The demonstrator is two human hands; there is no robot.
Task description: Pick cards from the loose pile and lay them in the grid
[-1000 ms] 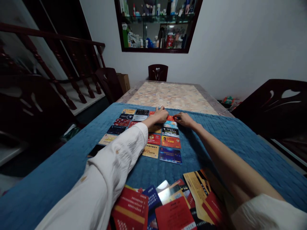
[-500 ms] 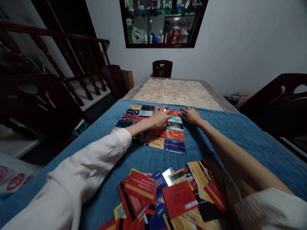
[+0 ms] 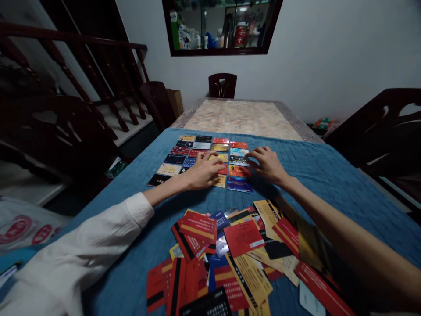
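Plastic cards lie face up in columns on the blue cloth (image 3: 289,219), side by side in a rough grid. My left hand (image 3: 206,170) rests over the middle columns, fingers spread, covering part of a yellow card (image 3: 223,157) and the cards around it. At the right column, my right hand (image 3: 267,163) has its fingers apart, their tips by the edge of a black-and-white card (image 3: 239,160) and an orange card (image 3: 239,170). Below them in that column is a dark blue card (image 3: 239,184). Neither hand appears to hold a card.
Nearer to me is a loose, overlapping heap of cards, among them a red card (image 3: 244,237). Dark wooden chairs (image 3: 222,85) stand around the table (image 3: 240,115). A white plastic bag (image 3: 26,224) is at the left, and a glass-fronted cabinet (image 3: 219,54) is in the wall ahead.
Both hands have drawn back toward me from the grid's far end, uncovering cards at the top of the middle columns. The view has tilted down, showing more of the near heap.
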